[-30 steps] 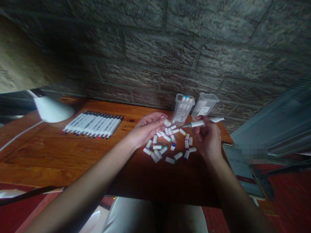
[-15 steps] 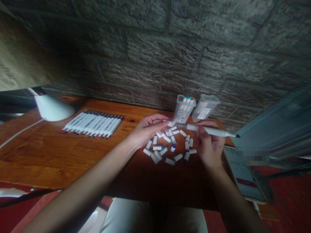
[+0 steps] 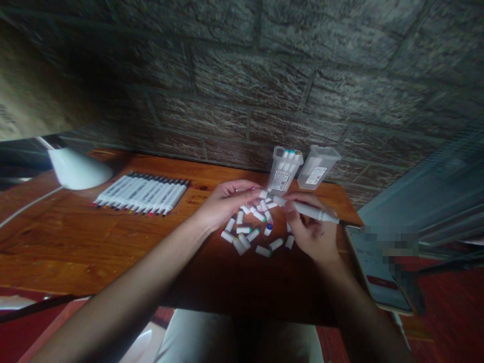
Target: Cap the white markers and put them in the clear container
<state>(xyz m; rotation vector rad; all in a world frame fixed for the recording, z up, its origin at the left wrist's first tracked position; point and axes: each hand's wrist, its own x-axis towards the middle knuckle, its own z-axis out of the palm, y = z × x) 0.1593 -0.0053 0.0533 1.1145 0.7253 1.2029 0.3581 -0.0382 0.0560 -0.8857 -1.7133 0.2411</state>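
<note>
R fingers (image 3: 295, 216) round marker (image 3: 309, 209), L fingers (image 3: 245, 198) w/ cap (image 3: 263, 193) nr end.

A head-worn camera looks forward and down across the table (image 3: 56, 247) toward the wall (image 3: 242, 75).

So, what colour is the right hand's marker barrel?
The marker barrel is white, seen in the head view.

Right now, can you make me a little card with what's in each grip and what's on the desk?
Left grip: white cap
Right grip: marker, grey end at that cap
Near grips: loose caps scattered on the wooden desk
Left side: lined-up markers, white lamp
Back: two clear boxes, left one holding white markers
Right side: tablet
</note>
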